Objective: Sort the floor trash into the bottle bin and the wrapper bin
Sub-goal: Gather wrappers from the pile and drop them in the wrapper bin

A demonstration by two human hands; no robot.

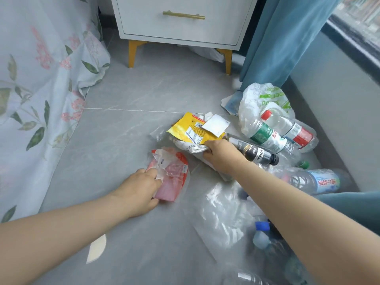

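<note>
Spreading across most of the view, the grey tiled floor (127, 93) is carrying all of the scattered trash, with a floral bedspread (41, 58) hanging down to it on the left. A white nightstand (181, 27) on yellow legs is standing at the far side, and a teal curtain (283, 38) is hanging just to its right. A clear plastic bag (222, 219) is lying flat under the right forearm, and a white plastic bag (259, 99) with green print is sitting crumpled at the foot of the curtain. Several bottles are lying on their sides along the right wall: a red-capped bottle (287, 126), a green-labelled bottle (267, 136) touching it, a dark bottle (253, 152) just beside the right wrist, a blue-labelled bottle (320, 181) nearer the person, and a blue-capped bottle (262, 237) partly hidden by the right arm. A yellow wrapper (185, 128) is resting on top of a crumpled white wrapper (191, 147) in the middle of the floor. The right hand (222, 155) is grasping that white wrapper, its fingers curling round the near edge. The left hand (139, 190) is gripping the near corner of a pink and red wrapper (174, 173), which is lying on the floor just left of the other two. A loose green cap (304, 164) is lying between the dark and blue-labelled bottles.
</note>
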